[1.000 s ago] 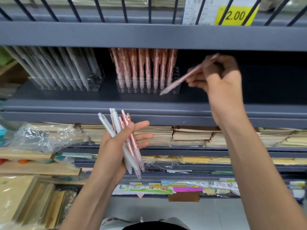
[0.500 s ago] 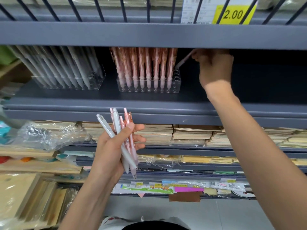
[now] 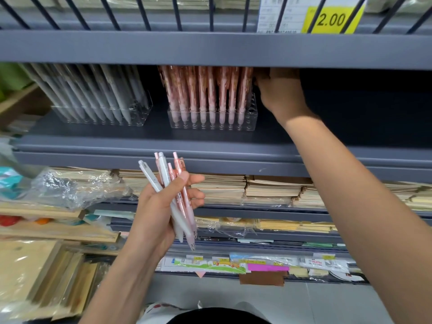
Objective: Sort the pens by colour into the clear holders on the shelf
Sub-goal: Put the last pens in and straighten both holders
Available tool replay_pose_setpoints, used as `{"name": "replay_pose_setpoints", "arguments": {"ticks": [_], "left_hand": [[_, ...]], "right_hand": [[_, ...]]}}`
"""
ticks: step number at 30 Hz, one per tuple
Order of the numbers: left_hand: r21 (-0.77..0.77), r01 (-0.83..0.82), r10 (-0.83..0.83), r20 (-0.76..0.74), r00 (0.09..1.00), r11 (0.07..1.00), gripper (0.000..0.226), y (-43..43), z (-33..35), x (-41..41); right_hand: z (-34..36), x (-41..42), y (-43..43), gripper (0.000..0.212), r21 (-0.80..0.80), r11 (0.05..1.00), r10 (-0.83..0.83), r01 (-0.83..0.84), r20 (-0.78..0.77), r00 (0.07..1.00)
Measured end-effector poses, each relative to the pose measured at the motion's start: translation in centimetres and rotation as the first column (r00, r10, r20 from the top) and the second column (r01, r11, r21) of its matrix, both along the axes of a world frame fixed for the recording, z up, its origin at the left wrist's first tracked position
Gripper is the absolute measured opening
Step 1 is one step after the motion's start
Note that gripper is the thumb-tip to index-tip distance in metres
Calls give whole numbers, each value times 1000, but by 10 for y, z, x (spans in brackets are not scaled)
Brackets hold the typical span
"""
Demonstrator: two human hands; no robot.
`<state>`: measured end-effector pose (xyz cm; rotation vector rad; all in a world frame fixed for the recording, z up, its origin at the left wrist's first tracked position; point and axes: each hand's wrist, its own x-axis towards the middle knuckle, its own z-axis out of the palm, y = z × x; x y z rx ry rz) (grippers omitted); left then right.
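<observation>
- Head view, right side: my right grip (image 3: 280,97) is up at the shelf (image 3: 152,142), just beside the right end of the pink holder (image 3: 212,123). Its fingertips are hidden behind the edge of the shelf above, so I cannot tell whether it pinches a pen or is free.
- Head view, middle: the pink pens (image 3: 205,90) stand upright in rows in that clear holder. The holes at its right end look unfilled from here.
- Head view, left: the white holder (image 3: 100,119) sits well apart, its pale pens (image 3: 93,90) leaning to the left.
- Head view, near: my left grip (image 3: 161,206) is curled round a mixed bundle of pens (image 3: 177,199), white and pink, tips down, below the shelf lip.
- I judge the step in hand to be seating a pink pen at that right end.
- To do it well, I would enter tip first at a tilt, since the shelf above leaves little headroom. I would find the hole, then stand the pen up.
- The holder looks light, so I would press straight down rather than sideways, and stay clear of the neighbouring pens.
- I would fan the bundle so the next colour picks out easily.
</observation>
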<state>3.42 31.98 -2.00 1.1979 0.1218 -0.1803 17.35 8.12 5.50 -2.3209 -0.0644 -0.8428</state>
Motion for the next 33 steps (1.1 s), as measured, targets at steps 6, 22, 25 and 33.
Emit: {"name": "replay_pose_setpoints", "arguments": {"ticks": [6, 22, 25, 33], "left_hand": [[-1, 84, -84, 18, 996, 996, 17, -3, 1, -1], [-33, 233, -231, 47, 972, 972, 27, -10, -1, 5], [-21, 262, -261, 60, 963, 965, 29, -12, -3, 5], [-25, 367, -363, 93, 927, 930, 19, -26, -1, 4]], "right_hand": [[0, 4, -1, 35, 89, 996, 17, -16, -13, 1000], [-7, -31, -8, 7, 395, 919, 23, 15, -90, 996], [-19, -75, 0, 6, 492, 855, 295, -162, -205, 933], [-36, -114, 19, 11, 584, 726, 625, -362, -340, 703]]}}
